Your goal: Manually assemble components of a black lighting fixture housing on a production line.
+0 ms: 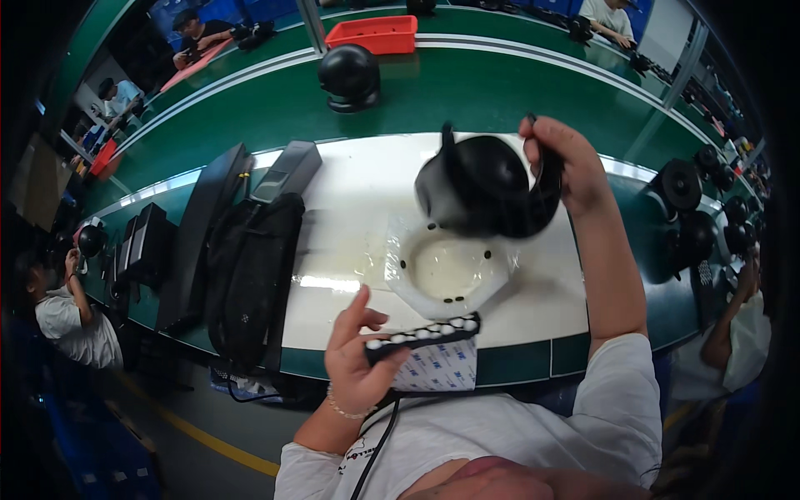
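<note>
My right hand (pixel 571 162) is closed on the curved side arm of a black rounded device (pixel 487 183), lifted over the white mat and a little blurred. Beneath it sits a white octagonal holder (pixel 396 279) with a round recess and several small black dots on its rim, seemingly wrapped in clear film. Near the mat's front edge, my left hand (pixel 358 354) grips a sheet of black foam pads (pixel 425 335), its edge lined with white round spots. The sheet's printed white-and-blue backing (pixel 442 367) hangs down toward my shirt.
A black pouch (pixel 254 279), a grey box (pixel 287 171) and a long black box (pixel 200 237) lie left of the mat. Another black device (pixel 348 77) stands behind, near a red tray (pixel 372 35). More black devices (pixel 692 237) are at right. Other people work around.
</note>
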Tool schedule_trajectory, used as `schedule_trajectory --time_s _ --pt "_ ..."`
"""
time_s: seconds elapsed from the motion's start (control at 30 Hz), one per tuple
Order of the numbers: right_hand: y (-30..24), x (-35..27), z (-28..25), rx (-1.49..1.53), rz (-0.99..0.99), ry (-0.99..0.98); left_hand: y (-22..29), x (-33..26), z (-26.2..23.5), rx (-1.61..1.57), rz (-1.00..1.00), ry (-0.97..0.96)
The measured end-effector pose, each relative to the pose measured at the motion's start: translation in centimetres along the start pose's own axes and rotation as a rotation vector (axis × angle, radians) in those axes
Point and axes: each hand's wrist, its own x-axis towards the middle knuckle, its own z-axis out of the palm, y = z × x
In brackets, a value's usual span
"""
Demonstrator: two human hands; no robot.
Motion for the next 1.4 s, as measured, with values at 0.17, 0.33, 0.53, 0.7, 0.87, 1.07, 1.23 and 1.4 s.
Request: schedule_trajectory --time_s 0.17,0.33,0.53,0.7,0.87,1.07,1.23,1.4 --pt "7.6 7.6 -3.5 -1.251 -0.933 0.3 -0.3 0.8 -1.1 -0.114 -0.272 0.137" --pt "10.9 11.7 -8.0 -1.684 -0.817 0.203 -0.9 0.9 -1.7 -0.04 -0.221 0.018" --pt "12.6 11.7 -11.2 -1.547 -0.284 0.4 -1.6 0.8 -1.7 -0.09 -0.137 0.0" --pt "9.9 12.5 -5.7 -1.444 -0.138 0.294 -1.3 0.8 -1.6 -0.114 -0.134 -0.014" --pt "10.4 19.2 2.9 -1.486 -0.132 -0.222 -0.9 0.9 -2.1 -0.008 -0.14 -0.071" --pt "14.4 24.1 6.0 -1.571 -0.144 -0.039 -0.7 1.5 -2.2 0.023 -0.161 -0.072" --pt "13.7 23.3 6.3 -1.745 -0.097 0.209 -0.5 1.3 -2.3 0.042 -0.176 -0.077" --pt "7.5 19.7 2.7 -1.498 -0.312 0.398 -0.7 1.0 -2.3 -0.047 -0.235 -0.031"
